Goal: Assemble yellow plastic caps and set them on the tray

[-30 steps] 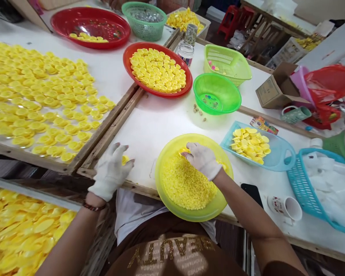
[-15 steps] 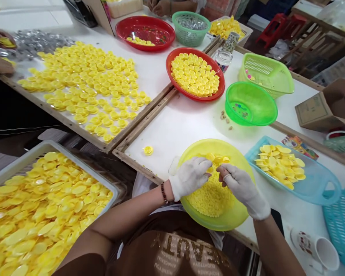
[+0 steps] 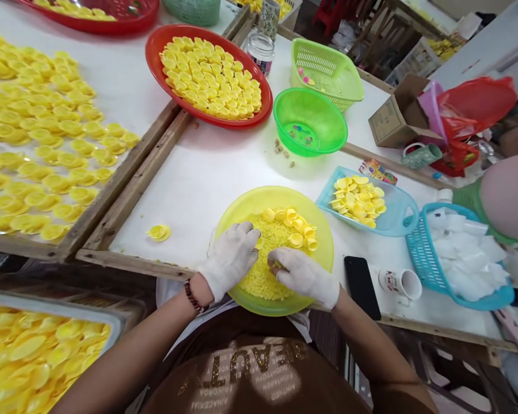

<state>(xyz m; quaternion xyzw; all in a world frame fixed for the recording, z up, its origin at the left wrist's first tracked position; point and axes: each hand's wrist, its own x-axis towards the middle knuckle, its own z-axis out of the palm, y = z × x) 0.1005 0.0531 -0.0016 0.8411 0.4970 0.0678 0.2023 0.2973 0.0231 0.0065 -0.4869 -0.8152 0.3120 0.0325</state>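
Note:
A yellow basin (image 3: 242, 201) stands at the table's front edge, holding a heap of small yellow pieces (image 3: 265, 282) and several yellow cups (image 3: 297, 224) along its far right side. Over the basin's left half is my left hand (image 3: 233, 256), in a white glove with bare fingertips, closed on a small yellow cup (image 3: 259, 242). My right hand (image 3: 302, 276), gloved the same way, is over the heap with its fingers curled together; what they hold, if anything, is hidden. The two hands are a short gap apart.
Left of the basin lies a single yellow piece (image 3: 159, 232). Beyond are a red tray (image 3: 153, 54) of yellow pieces and a green basin (image 3: 280, 129). To the right stand a blue tray (image 3: 397, 210), a black phone (image 3: 361, 287), a mug (image 3: 399, 283) and a blue basket (image 3: 423, 267).
The view has swung to the right, showing the phone and blue basket more fully. My right hand has come down toward the heap, and my hands have parted from the far cups.

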